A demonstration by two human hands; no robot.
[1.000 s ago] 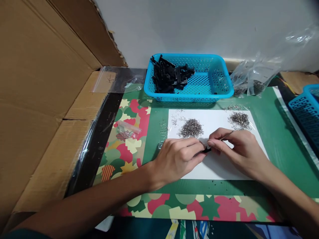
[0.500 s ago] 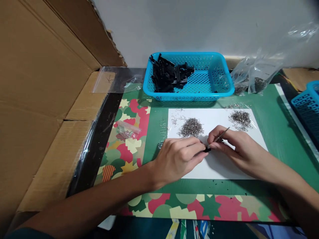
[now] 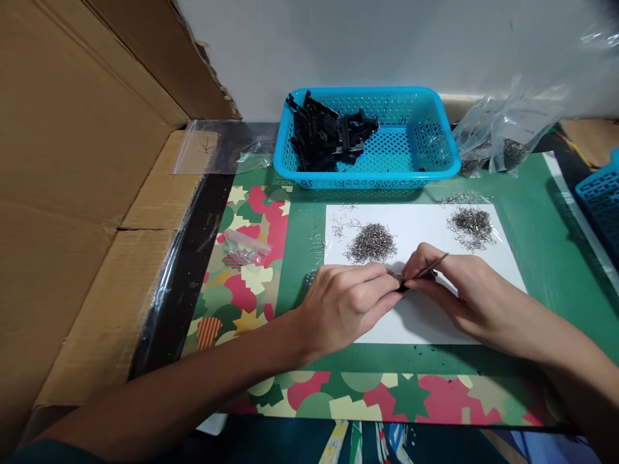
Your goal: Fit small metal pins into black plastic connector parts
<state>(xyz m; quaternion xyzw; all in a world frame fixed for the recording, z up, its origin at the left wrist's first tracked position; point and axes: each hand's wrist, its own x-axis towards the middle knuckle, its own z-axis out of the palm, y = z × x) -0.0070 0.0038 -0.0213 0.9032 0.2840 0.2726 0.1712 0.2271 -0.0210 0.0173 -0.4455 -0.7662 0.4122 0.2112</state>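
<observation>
Over the white sheet (image 3: 382, 325), my left hand (image 3: 351, 299) is closed, its thumb and fingers pinching a small black plastic piece (image 3: 402, 287). My right hand (image 3: 449, 280) is closed too, gripping tweezers (image 3: 438, 262) whose thin metal end sticks out above the fingers. The fingertips of both hands nearly meet at the black piece, and most of that piece is hidden by them. Just beyond my left hand lies a pile of tiny bent metal pins (image 3: 372, 243). A second pile of small metal parts (image 3: 471, 225) lies past my right hand.
A blue basket (image 3: 367, 180) behind the sheet holds black plastic parts (image 3: 329, 135). Clear bags of metal parts (image 3: 503, 142) stand at its right, near another blue basket (image 3: 602, 200). Cardboard (image 3: 72, 193) walls the left side. A small zip bag (image 3: 246, 248) lies on the patterned mat.
The view has shifted slightly, so the basket and sheet sit a little higher. Both hands keep their grips, and the tweezers are tilted slightly lower.
</observation>
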